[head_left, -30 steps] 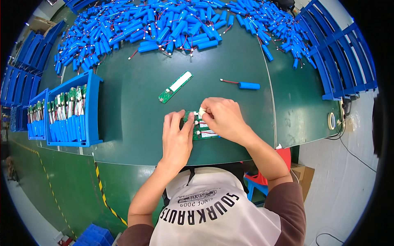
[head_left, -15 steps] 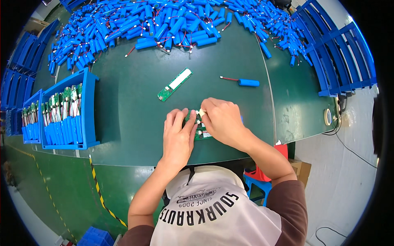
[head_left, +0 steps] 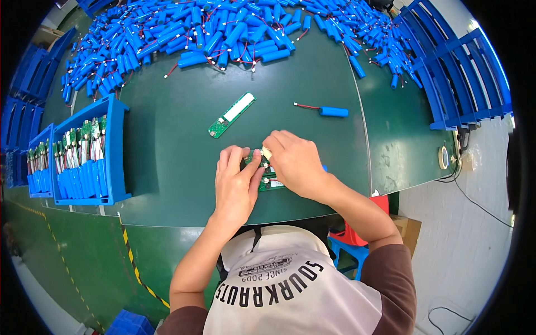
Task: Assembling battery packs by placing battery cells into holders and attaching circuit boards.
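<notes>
Near the table's front edge my left hand (head_left: pixel 233 177) presses its fingertips on a green circuit board (head_left: pixel 264 165), holding it down. Close against it, my right hand (head_left: pixel 295 163) has its fingers bent over the same board, pinching a small cream-coloured piece (head_left: pixel 267 152) whose kind I cannot make out. Just below my fingers a second circuit board (head_left: pixel 264 186) shows in part, with a wire on it; my right hand covers the rest. Farther off lie a loose circuit board (head_left: pixel 232 115) with a white strip and a single blue battery (head_left: pixel 334 112) with a red lead.
A large heap of blue batteries (head_left: pixel 234 36) with leads spreads along the far side of the green table (head_left: pixel 178 117). At left stand blue bins (head_left: pixel 118 162) filled with boards joined to batteries. A blue rack (head_left: pixel 452 67) and a tape roll (head_left: pixel 443 157) are at right.
The whole view has shifted slightly left. Both hands stay at the same board, with the right hand's fingers and the cream-coloured piece a little differently placed.
</notes>
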The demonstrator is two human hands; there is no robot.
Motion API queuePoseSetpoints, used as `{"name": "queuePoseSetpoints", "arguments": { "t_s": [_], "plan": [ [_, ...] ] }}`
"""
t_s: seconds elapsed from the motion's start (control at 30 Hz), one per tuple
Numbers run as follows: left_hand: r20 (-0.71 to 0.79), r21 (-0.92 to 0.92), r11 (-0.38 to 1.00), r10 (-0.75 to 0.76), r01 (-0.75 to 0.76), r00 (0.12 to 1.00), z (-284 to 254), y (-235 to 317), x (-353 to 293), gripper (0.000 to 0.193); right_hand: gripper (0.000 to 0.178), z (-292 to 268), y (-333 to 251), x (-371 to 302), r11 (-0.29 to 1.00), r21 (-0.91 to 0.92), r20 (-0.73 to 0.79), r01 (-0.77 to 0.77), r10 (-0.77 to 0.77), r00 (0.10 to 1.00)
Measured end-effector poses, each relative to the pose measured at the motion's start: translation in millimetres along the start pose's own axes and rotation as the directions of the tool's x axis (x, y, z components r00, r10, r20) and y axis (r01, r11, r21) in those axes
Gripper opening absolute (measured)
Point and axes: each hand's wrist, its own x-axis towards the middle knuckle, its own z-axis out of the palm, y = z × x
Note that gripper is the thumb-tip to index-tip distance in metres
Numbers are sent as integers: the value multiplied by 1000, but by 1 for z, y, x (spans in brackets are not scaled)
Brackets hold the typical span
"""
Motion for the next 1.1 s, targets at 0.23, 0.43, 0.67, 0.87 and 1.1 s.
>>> {"name": "queuePoseSetpoints", "arguments": {
  "t_s": [0.23,0.43,0.67,0.87,1.1],
  "plan": [
    [-165,-115,989,-109,91,980,-22,-18,19,22,25,-55,56,24,980,-188,-206,-70,30,978],
    [-90,97,992,-69,78,993,-26,-46,63,26,12,-42,83,23,912,-408,-196,50,-141,970],
    [198,-29,999,37,-32,979,-19,-4,64,30,11,-45,69,19,843,479,212,-247,161,964],
    [73,-405,893,-182,196,981,4,6,69,24,11,-39,56,21,796,560,285,-230,76,955],
    [-197,-209,975,-122,80,973,1,13,56,22,10,-30,48,22,927,362,96,-104,74,993]
  ]
}}
